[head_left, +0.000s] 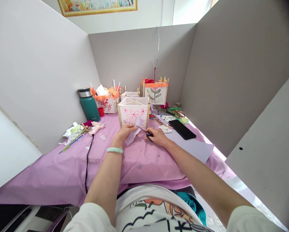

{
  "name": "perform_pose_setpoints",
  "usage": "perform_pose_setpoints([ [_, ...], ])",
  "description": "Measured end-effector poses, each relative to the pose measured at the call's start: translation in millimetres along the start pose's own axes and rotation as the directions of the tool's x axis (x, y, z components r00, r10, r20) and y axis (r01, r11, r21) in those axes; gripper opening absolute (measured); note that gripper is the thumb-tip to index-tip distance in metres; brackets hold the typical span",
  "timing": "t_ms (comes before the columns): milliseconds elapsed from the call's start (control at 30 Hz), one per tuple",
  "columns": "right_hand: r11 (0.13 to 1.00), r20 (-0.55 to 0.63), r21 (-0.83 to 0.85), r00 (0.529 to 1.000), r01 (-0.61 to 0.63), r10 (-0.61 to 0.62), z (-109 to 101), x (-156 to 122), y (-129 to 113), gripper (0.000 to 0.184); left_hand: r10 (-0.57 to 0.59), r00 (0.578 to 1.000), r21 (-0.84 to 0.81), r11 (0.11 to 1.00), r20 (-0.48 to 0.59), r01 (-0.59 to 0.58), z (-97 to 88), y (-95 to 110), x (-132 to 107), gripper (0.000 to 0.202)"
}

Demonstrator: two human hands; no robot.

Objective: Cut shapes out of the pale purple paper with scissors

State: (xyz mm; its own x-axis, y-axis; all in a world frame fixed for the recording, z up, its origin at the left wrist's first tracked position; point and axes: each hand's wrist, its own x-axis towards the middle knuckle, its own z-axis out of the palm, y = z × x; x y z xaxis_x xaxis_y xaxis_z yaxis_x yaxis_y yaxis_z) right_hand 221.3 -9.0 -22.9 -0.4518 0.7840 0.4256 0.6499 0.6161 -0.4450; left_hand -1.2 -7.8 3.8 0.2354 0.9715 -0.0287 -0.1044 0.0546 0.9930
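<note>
My left hand (pixel 125 132) pinches a piece of pale lilac paper (pixel 132 137) over the front of the table. In my right hand (pixel 158 136) is a pair of scissors (pixel 149 134) with dark handles, its blades pointing left toward the paper. Whether the blades are touching the paper is hard to make out. Just behind both hands stands a white paper lantern (pixel 134 112) with wooden corner sticks and pink flowers drawn on its front. A larger sheet of pale paper (pixel 195 146) lies to the right, partly behind my right forearm.
A black phone (pixel 182 129) rests on the large sheet. On the left are a green bottle (pixel 89 105), a pink glue gun (pixel 96 128) with a black cord, and crumpled scraps (pixel 73 131). Decorated lanterns (pixel 156 95) stand at the back. Grey panels (pixel 142 54) surround the table.
</note>
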Motion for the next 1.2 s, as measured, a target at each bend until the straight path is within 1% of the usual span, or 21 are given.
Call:
perform_pose_setpoints([
  [133, 1.0, 0.008, 0.002, 1.0, -0.024, 0.024, -2.2, -1.2, -4.4, 0.038, 0.002, 1.0, -0.015, 1.0, -0.014, -0.003, 0.6, 0.6, 0.2, 0.017],
  [267, 1.0, 0.006, 0.013, 1.0, -0.02, 0.02, -3.8, -2.4, -7.3, 0.04, -0.014, 0.998, -0.049, 0.999, -0.067, 0.011, 1.4, 2.5, -0.4, 0.015],
  [367, 1.0, 0.012, 0.015, 1.0, -0.02, 0.02, -3.7, -2.7, -7.1, 0.041, -0.007, 0.995, -0.071, 0.997, -0.098, 0.0, 1.6, 3.5, -0.6, 0.012],
  [533, 1.0, 0.005, 0.01, 1.0, -0.016, 0.016, -2.4, -2.4, -5.2, 0.041, 0.019, 0.992, -0.088, 0.996, -0.127, -0.031, 1.8, 4.1, -0.1, 0.014],
  [633, 1.0, 0.004, 0.013, 1.0, -0.016, 0.016, -1.8, -2.3, -4.5, 0.04, 0.017, 0.99, -0.11, 0.993, -0.14, -0.032, 2.5, 4.8, -0.2, 0.013],
  [1200, 0.999, 0.018, 0.027, 0.999, -0.046, 0.046, -2.3, -1.7, -3.2, 0.038, -0.005, 0.992, -0.112, 0.994, -0.127, -0.009, 2.7, 4.4, -0.9, 0.013],
])
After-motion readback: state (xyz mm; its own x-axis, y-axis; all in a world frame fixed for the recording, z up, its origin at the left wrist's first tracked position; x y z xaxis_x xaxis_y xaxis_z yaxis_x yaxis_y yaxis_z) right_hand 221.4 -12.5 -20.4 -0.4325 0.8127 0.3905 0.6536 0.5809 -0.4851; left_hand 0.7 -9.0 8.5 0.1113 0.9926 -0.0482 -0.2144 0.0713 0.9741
